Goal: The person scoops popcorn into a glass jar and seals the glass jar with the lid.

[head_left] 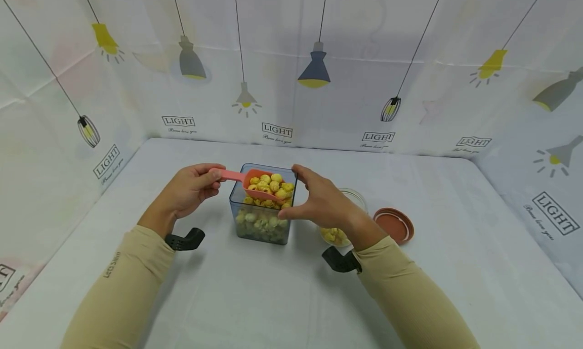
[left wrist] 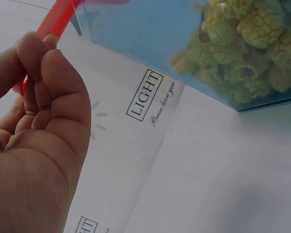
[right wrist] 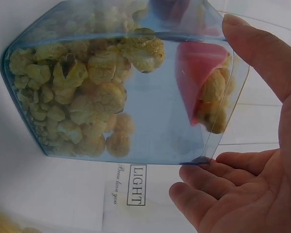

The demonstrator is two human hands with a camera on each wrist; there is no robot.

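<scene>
In the head view, a clear bluish square container (head_left: 233, 200) stands mid-table, partly filled with yellow popcorn (head_left: 259, 226). My left hand (head_left: 190, 191) pinches the handle of a coral-pink scoop (head_left: 233, 175) between thumb and fingers. Heaped with popcorn, the scoop's bowl lies within the container's mouth, above the popcorn inside. My right hand (head_left: 325, 200) spans the container's right side at the rim, thumb at the near corner and fingers at the far one. The right wrist view shows the scoop (right wrist: 196, 73) through the wall, tilted with its tip downward, and the right thumb (right wrist: 254, 46) on the edge.
Behind my right forearm stands a round clear jar (head_left: 357, 194) with popcorn in it, partly hidden by the arm. A reddish-brown round lid (head_left: 392, 225) lies to its right. The white-covered table meets a lamp-printed cloth backdrop (head_left: 282, 101) behind and at the sides.
</scene>
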